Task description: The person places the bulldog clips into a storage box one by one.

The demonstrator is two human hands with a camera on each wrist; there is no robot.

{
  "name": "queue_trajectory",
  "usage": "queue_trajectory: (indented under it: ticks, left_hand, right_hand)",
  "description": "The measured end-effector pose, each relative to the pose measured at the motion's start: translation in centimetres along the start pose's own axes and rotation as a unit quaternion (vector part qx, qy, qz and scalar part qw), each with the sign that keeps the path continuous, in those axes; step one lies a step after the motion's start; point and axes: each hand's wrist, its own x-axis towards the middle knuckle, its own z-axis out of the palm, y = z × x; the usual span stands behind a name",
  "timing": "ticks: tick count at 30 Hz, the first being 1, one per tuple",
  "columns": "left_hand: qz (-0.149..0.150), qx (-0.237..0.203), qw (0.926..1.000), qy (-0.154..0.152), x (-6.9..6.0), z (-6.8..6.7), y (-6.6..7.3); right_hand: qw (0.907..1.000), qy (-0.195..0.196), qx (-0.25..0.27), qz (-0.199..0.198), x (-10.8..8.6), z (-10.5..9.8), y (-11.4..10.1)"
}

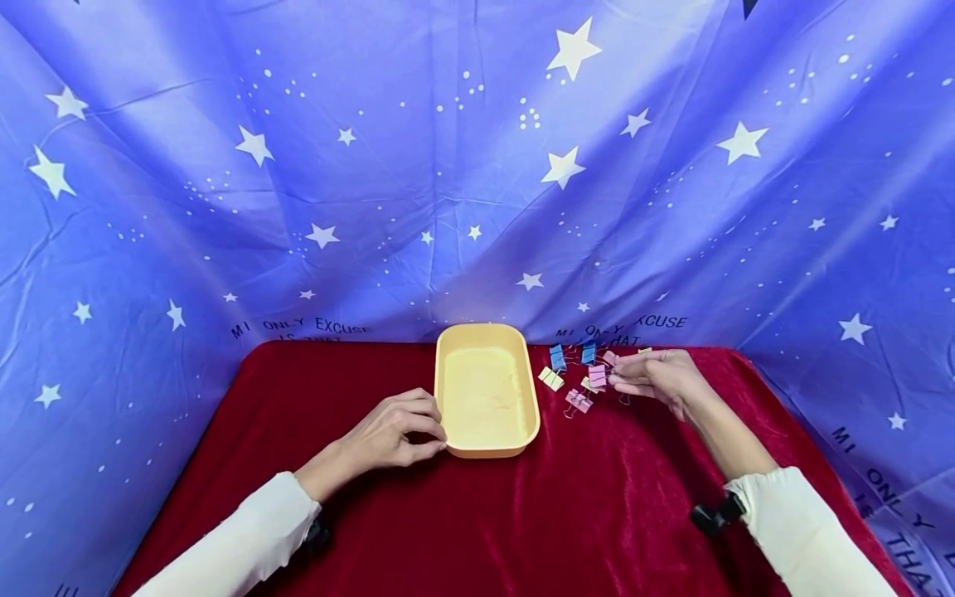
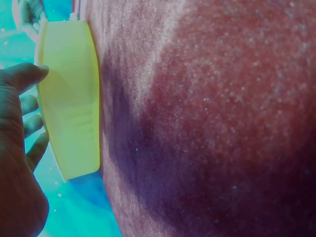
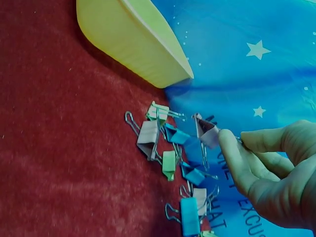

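Observation:
My right hand [image 1: 660, 377] pinches a pink binder clip [image 3: 206, 132] by its wire handle, between thumb and fingers, above the other clips. Beneath and beside it lie several binder clips: a blue clip [image 3: 189, 216], a yellow-green clip [image 1: 551, 379] and a pinkish clip [image 3: 147, 134] among them. My left hand [image 1: 395, 427] is at the near left side of a yellow tray [image 1: 487, 453], its bent fingers touching the rim from outside. In the left wrist view the thumb [image 2: 34, 76] overlaps the tray's upper edge. The tray's inside shows no clips.
A dark red velvet cloth [image 1: 358, 531] covers the table. Behind and on both sides hangs a blue curtain [image 1: 403, 166] with white stars and black lettering. The clips lie close to the tray's right side, near the table's back edge.

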Motion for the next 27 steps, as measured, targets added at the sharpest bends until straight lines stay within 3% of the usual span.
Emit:
queue_trajectory:
  ticks: [11, 19, 27]
  left_hand:
    - [-0.002, -0.001, 1.0000, -0.006, 0.0, -0.1, -0.1]
    - [0.001, 0.001, 0.9999, -0.011, 0.3, -0.2, 0.0]
    - [-0.012, 0.012, 0.9992, -0.036, 0.6, -0.6, 0.1]
  right_hand:
    - [0.9987, 0.028, -0.043, 0.009, 1.1, 2.0, -1.1]
    - [0.9993, 0.024, -0.027, -0.011, 1.9, 3.7, -2.3]
    - [0.9985, 0.024, -0.041, -0.029, 2.6, 6.3, -3.7]
